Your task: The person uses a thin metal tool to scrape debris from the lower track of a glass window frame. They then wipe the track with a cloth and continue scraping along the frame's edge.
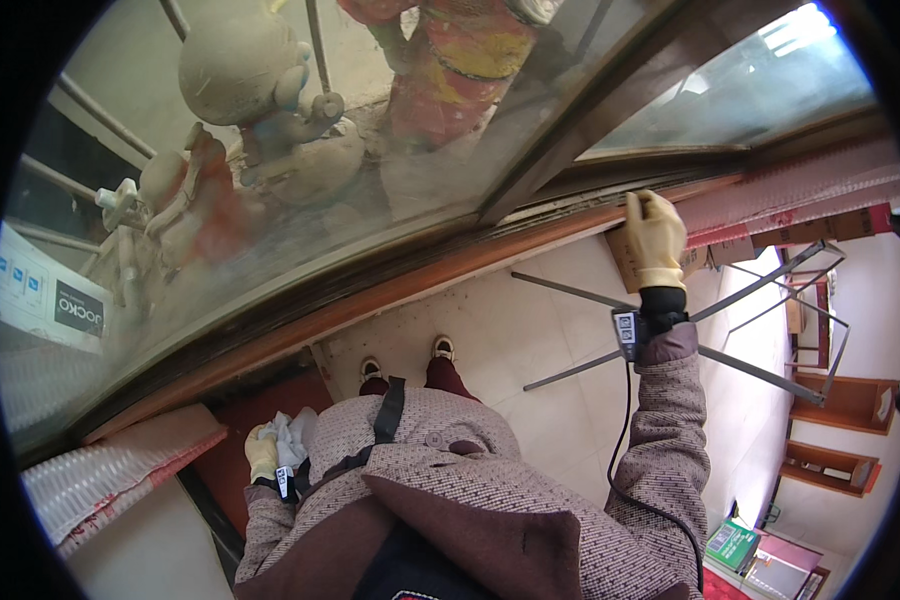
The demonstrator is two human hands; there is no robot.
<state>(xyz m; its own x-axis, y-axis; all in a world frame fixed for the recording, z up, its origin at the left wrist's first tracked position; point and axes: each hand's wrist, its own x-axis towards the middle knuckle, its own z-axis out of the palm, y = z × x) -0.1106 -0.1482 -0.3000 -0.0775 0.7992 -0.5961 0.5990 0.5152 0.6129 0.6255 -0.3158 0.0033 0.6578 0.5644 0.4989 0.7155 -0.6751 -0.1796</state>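
Observation:
My right hand (655,232), in a pale yellow glove, is at the track of a sliding window (570,206), beside the wooden sill (420,274). Its fingers are curled; whether something is between them cannot be told. Low at the left, my left hand (261,452), gloved alike, holds a crumpled whitish cloth or tissue (289,439) near my coat. Behind the dusty window glass (390,187) stand a grey dust-covered figurine (240,67) and a red and yellow figure (457,67).
A metal folding frame (765,285) stands beyond my right arm, near cardboard boxes (690,262). Clear ribbed plastic sheeting over red-patterned cloth (127,465) lies at the lower left; similar sheeting (795,180) is at the right. A cable (615,457) runs along my right sleeve. Metal bars (105,116) stand behind the glass.

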